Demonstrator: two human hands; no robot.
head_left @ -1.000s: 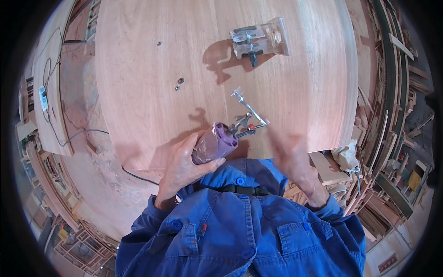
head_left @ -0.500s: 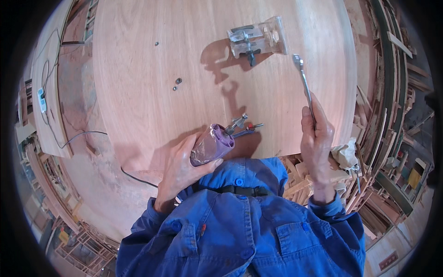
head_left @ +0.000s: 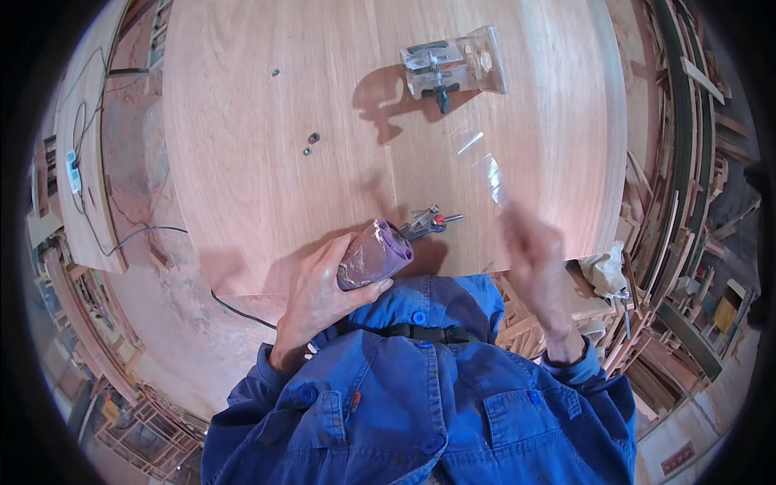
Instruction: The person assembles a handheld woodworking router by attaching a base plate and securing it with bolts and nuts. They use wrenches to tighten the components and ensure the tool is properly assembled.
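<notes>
Where the wide round wooden surface (head_left: 267, 121) fills the far half of the view, its near edge meets a person in a blue work jacket (head_left: 420, 404).

Left hand (head_left: 323, 287): at the near edge, grip closed around a purple-bodied power tool (head_left: 373, 255) lying on its side, with its metal collet end (head_left: 428, 221) pointing right.

Right hand (head_left: 537, 267): near right, motion-blurred; a faint bright streak, possibly a thin metal tool (head_left: 485, 166), rises from it toward the far side. Whether the grip is closed cannot be told.

Clear plastic base with a black knob (head_left: 449, 69): far right of centre, well apart from both hands.

Black cable (head_left: 137, 234): left, off the surface.

Two small dark fittings (head_left: 311, 142): left of centre, close together.

Single small dark piece (head_left: 276, 72): far left.
</notes>
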